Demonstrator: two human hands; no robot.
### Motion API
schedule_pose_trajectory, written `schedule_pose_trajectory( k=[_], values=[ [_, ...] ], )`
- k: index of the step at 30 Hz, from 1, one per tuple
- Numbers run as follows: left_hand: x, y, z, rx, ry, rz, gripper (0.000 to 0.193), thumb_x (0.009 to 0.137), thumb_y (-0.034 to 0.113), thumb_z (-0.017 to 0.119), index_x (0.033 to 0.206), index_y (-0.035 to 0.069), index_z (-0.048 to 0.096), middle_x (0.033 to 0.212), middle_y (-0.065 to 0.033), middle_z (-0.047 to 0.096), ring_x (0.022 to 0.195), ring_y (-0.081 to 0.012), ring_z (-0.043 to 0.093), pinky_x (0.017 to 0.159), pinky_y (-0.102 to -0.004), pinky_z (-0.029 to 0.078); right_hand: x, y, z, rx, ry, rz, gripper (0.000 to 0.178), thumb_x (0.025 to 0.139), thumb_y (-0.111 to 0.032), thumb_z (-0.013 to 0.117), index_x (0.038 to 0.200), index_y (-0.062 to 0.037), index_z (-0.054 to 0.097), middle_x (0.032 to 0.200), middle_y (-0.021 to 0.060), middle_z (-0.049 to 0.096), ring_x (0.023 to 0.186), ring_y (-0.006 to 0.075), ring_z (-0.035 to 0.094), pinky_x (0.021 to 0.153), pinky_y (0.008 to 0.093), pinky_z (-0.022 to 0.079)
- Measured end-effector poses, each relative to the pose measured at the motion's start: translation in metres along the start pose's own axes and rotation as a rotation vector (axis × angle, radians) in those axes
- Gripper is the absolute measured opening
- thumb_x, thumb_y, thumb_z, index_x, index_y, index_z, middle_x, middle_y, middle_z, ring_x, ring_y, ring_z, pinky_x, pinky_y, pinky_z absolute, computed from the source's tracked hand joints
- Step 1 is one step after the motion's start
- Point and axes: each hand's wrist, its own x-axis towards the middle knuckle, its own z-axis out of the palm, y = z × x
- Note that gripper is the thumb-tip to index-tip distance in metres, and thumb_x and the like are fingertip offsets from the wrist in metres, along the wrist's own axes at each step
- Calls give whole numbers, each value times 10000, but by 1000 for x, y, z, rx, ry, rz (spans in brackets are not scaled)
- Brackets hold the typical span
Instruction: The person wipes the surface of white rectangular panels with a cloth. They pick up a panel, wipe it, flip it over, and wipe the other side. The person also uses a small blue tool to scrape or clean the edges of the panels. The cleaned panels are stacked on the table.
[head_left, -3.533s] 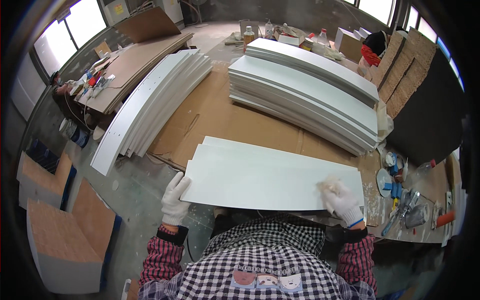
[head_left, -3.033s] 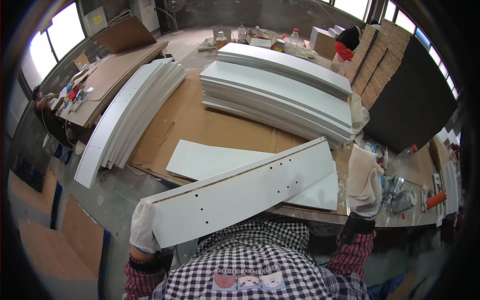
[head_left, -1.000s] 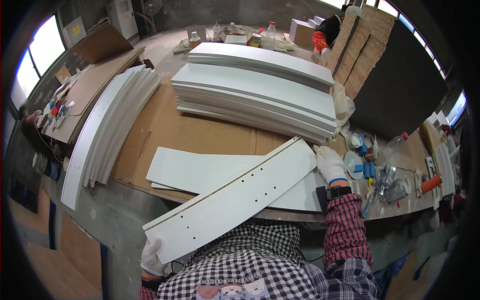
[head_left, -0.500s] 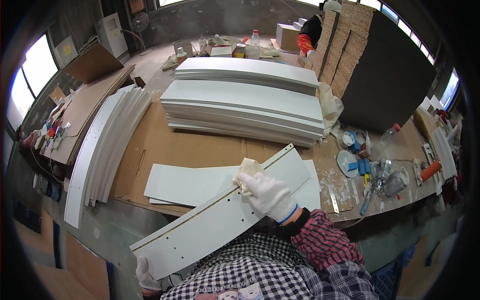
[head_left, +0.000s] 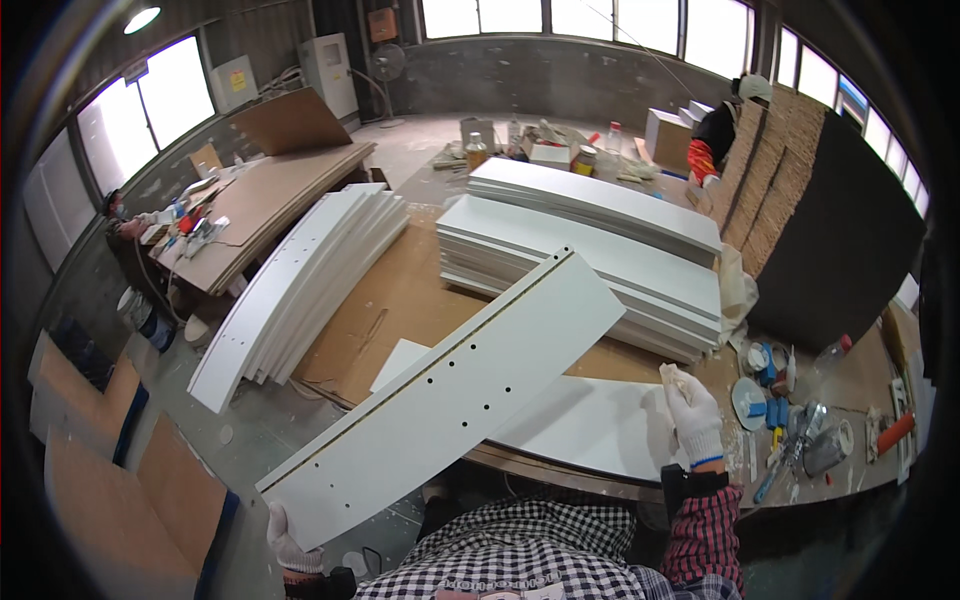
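Note:
My left hand [head_left: 288, 540], in a white knit glove, grips the lower left end of a long white drilled board [head_left: 425, 420]. The board is tilted, its far end raised up to the right, with a brownish groove along one long edge and several dark holes. My right hand [head_left: 694, 418], also gloved, is off the board to the right. Its fingers are closed on a cream cloth [head_left: 671, 373]. Beneath, another white board [head_left: 600, 425] lies on the cardboard-covered table [head_left: 350, 335], partly hidden by the held one.
Stacks of white boards stand at the left [head_left: 290, 280] and the back [head_left: 575, 240]. At right are a dark block of panels [head_left: 840, 200], a grey tape roll [head_left: 829, 447] and an orange-handled tool [head_left: 895, 430]. A co-worker [head_left: 715, 135] is behind the block.
My right hand has left the board's surface and moved right with the cloth. The board's far end has swung upward and left while my left hand keeps its end. The view has shifted.

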Motion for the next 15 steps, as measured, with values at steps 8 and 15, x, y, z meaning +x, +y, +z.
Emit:
schedule_pose_trajectory(
  k=[8,15],
  values=[
    [19,62,12,168,205,301,431,955,426,504,1149,46,564,901,-92,699,629,-205,686,333,-267,469,-23,3,38,100,-248,7,343,902,-113,578,1209,39,595,1080,135,681,994,164,629,872,273,476],
    [58,116,36,7,524,486,370,939,381,563,1136,68,579,958,-39,691,772,-149,693,490,-243,535,-22,14,55,171,-214,-91,320,893,-131,587,1170,27,618,1047,127,688,975,175,631,867,280,477]
  ],
)
